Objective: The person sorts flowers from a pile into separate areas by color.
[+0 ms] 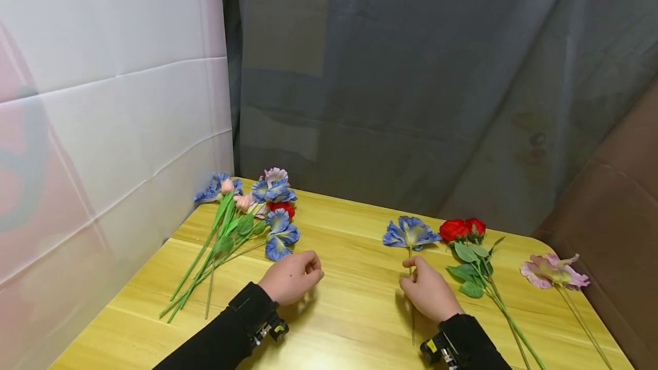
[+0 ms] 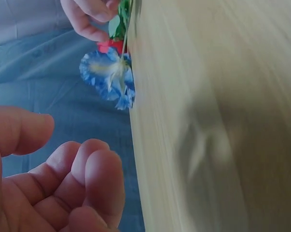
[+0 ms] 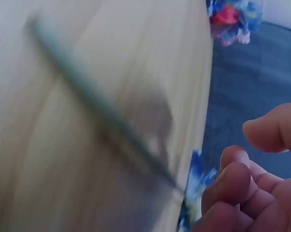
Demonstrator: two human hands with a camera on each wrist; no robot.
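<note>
Wood-grain counter (image 1: 349, 316), grey cloth (image 1: 390, 101) behind, white cloth (image 1: 139, 113) at left, left hand (image 1: 292, 277) empty, right hand (image 1: 429, 290) empty near blue flower (image 1: 410, 233), both loosely curled

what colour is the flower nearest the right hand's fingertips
The flower is blue with a pale centre, clearest in the head view.

Between the left hand (image 1: 291, 277) and right hand (image 1: 429, 290), a passage is offered across the table (image 1: 354, 244). Leftward reach is obstructed by bunched flowers (image 1: 245, 224), rightward by roses (image 1: 454, 230); the back is closed off by a curtain (image 1: 390, 84).
</note>
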